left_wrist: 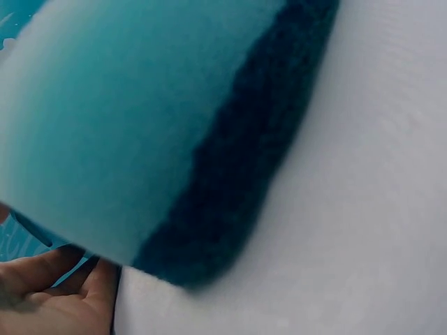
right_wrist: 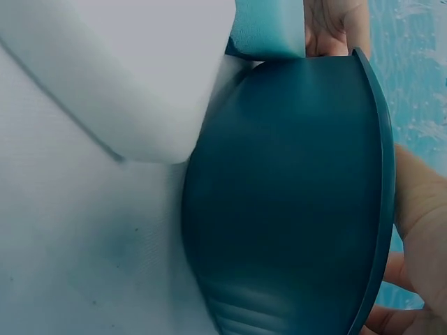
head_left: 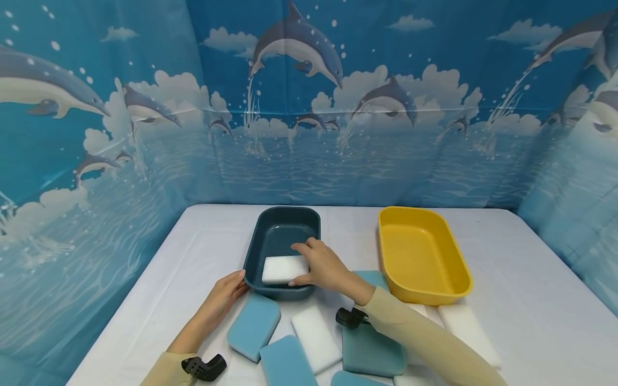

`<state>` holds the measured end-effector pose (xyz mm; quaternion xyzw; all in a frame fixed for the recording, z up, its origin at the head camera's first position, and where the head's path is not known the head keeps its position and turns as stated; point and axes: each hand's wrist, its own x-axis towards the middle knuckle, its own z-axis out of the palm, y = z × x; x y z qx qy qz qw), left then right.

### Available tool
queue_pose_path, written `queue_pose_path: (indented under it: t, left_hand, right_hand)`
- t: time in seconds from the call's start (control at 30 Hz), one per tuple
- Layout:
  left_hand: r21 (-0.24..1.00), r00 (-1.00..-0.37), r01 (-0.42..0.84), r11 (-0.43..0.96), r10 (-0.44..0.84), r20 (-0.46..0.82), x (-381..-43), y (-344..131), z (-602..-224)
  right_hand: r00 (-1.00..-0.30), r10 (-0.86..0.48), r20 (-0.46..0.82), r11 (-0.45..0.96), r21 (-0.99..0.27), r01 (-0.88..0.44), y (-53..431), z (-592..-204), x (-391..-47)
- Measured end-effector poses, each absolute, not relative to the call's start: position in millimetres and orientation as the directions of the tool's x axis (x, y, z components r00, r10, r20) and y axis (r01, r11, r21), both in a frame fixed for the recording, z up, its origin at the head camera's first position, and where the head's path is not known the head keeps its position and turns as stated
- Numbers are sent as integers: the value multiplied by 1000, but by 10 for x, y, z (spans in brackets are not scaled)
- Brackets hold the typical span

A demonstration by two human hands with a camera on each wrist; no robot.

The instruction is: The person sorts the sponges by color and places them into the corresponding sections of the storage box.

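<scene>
In the head view a white sponge [head_left: 280, 269] lies at the near end of a dark teal tray [head_left: 256, 241]. My right hand [head_left: 322, 265] reaches over the tray's right rim and holds the sponge's right end between thumb and fingers. Against the tray's near left corner rests my left hand [head_left: 224, 292], its fingers extended along the outside. The right wrist view shows the tray's outer end wall [right_wrist: 286, 188], which hides the held sponge. A blue sponge [left_wrist: 126, 125] fills much of the left wrist view, with the left hand's fingers below it.
A yellow tray [head_left: 420, 252] stands to the right. Blue sponges [head_left: 254, 326] and white sponges [head_left: 316, 339] lie spread in front of the teal tray, with a teal sponge [head_left: 373, 348] partly under the right forearm. A dolphin-print curtain [head_left: 309, 155] hangs behind the white table.
</scene>
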<state>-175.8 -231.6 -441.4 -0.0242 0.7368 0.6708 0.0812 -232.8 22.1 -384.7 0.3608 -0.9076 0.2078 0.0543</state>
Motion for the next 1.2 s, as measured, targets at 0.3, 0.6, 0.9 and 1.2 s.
queue_pose_path:
  t: [0.3, 0.6, 0.9, 1.2]
  left_hand:
    - [987, -986, -131, 94, 92, -140, -1752, -2282, -4397]
    - [985, -985, -137, 104, 94, -147, -1751, -2257, -4378]
    - [985, -985, -145, 98, 83, -153, -1739, -2275, -4368]
    - [984, -984, -146, 104, 91, -156, -1740, -2299, -4366]
  right_hand:
    - [-744, -623, 241, 672, -323, -667, 243, -3855, -2313]
    - [-740, -611, 282, 695, -256, -671, 268, -3830, -2286]
    - [-730, -610, 309, 689, -248, -681, 287, -3795, -2246]
    - [-712, -614, 342, 672, -246, -698, 334, -3748, -2171]
